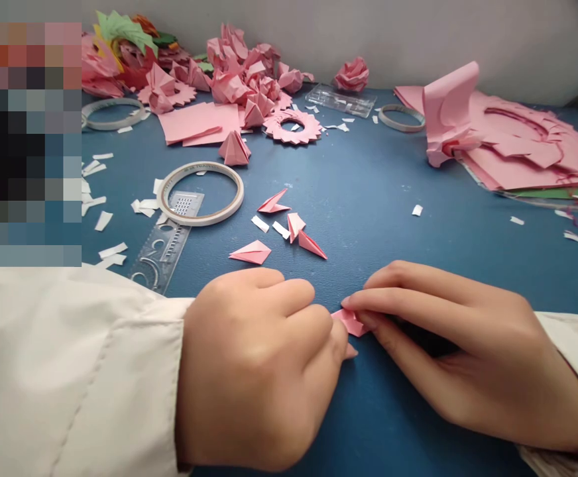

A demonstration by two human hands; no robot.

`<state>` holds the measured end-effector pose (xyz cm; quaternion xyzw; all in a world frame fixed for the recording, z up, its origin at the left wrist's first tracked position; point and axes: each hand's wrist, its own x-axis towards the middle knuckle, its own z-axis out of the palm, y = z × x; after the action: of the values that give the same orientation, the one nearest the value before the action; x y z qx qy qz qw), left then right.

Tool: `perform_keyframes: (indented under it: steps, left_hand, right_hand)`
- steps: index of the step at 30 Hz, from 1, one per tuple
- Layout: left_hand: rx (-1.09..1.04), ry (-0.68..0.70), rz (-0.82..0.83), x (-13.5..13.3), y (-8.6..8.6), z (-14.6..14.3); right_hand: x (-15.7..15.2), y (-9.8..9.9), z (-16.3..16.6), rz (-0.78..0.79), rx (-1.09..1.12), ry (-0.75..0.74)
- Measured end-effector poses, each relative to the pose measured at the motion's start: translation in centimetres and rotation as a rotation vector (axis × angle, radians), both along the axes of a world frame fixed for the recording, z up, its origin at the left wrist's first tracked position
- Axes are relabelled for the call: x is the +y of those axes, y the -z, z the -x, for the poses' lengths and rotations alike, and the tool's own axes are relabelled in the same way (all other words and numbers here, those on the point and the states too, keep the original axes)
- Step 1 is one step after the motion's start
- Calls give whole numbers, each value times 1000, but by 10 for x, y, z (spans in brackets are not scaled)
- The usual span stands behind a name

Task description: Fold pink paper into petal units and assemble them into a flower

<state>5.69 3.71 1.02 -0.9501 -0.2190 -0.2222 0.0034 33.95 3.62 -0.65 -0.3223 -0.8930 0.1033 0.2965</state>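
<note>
Between my two hands is a small folded pink paper piece. My left hand is closed, its curled fingers gripping the paper's left end. From the other side my right hand pinches the right end between thumb and fingertips. Part of the paper is hidden by the fingers. Just beyond my left hand lie several small folded pink paper pieces, among them a pointed one and a darker narrow one. White paper strips are scattered beside them.
A tape roll lies over a clear stencil ruler. Further back are a pink pointed ring, a heap of pink paper flowers and another tape roll. Stacked pink paper sits at right. A blurred block covers the upper left.
</note>
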Motion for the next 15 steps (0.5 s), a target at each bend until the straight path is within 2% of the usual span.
perform_keyframes:
  steps: [9,15]
  left_hand:
    - [29,-1,-13,2,-3,-1]
    - [-30,-25,-15,2,4,-3]
  right_hand:
    - [-5,-7,3,150,39,-22]
    - [-4,-4,2,74,29,13]
